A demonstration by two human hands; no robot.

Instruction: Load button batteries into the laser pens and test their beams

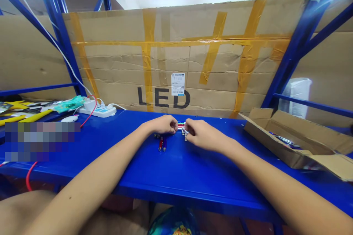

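Observation:
My left hand (164, 124) reaches over the middle of the blue table with its fingers curled together; whatever they pinch is hidden. Facing it, my right hand (202, 134) is closed, thumb and fingers drawn in around a small whitish-silver piece (184, 130) too small to name. Between the hands lies a row of slim coloured metal tubes (181, 125), green, red and silver. Several small shiny round pieces (185, 136) sit by my right fingertips. Nearer to me, just below my left hand, a red tube (160, 144) and a dark blue tube (164, 144) lie side by side.
An open cardboard box (289, 158) with slim metallic items stands at the right. On the left are a white power strip (100, 110), cables and yellow-and-black packets (24, 108). A taped cardboard panel (121, 58) closes off the back between blue posts.

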